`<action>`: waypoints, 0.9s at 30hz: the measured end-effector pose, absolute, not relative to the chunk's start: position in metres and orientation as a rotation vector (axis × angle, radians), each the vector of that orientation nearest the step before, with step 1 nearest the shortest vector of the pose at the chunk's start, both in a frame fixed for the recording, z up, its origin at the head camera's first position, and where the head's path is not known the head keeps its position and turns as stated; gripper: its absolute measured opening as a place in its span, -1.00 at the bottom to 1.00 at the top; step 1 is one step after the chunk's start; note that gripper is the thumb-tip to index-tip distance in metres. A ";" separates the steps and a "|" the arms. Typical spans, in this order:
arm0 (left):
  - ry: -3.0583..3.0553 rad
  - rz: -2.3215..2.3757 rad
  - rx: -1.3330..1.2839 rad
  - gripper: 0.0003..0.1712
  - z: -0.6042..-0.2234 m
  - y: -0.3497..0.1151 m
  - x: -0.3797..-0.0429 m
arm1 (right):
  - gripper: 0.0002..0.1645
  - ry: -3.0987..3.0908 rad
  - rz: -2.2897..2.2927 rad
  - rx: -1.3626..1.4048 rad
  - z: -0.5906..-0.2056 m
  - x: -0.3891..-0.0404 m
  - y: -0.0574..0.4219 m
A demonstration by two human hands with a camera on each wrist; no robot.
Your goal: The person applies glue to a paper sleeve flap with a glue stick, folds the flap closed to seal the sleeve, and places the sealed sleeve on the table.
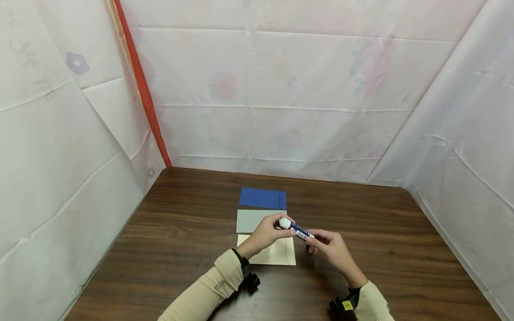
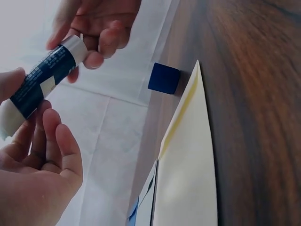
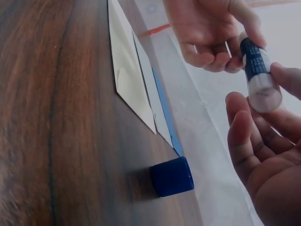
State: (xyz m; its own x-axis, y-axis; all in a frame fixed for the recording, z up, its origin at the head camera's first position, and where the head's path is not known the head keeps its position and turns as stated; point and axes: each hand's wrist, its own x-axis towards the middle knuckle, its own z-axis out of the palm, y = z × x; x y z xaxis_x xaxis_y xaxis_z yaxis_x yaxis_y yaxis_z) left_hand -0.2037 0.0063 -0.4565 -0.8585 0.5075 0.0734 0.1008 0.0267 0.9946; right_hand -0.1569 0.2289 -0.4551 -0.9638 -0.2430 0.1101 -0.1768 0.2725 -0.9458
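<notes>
A glue stick [image 1: 299, 231] with a dark blue label and white ends is held slantwise above the table between both hands. My left hand [image 1: 265, 234] pinches its barrel near the uncapped white tip. At the other end, the thumb and fingers of my right hand [image 1: 331, 248] grip the white base [image 3: 264, 96]. A dark blue cap [image 3: 173, 177] stands on the table below the right hand, mostly hidden by it in the head view. Under the left hand lies a cream envelope [image 1: 277, 254], its flap edge slightly raised in the wrist views.
Behind the cream envelope lie a grey-green envelope [image 1: 253, 220] and a blue envelope [image 1: 261, 198], lined up in a column. The brown wooden table [image 1: 180, 232] is enclosed by white patterned sheets [image 1: 305, 89] at the back and both sides. A red strip [image 1: 140, 84] runs down the back left corner.
</notes>
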 end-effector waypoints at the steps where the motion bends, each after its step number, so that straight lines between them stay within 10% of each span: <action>1: 2.003 1.909 0.620 -0.66 -0.456 0.006 -0.204 | -0.67 2.452 -1.816 -0.404 -0.455 -0.157 0.229; 27: 1.890 2.030 0.549 -0.65 -0.449 0.011 -0.201 | -0.63 2.183 -1.816 -0.595 -0.453 -0.164 0.238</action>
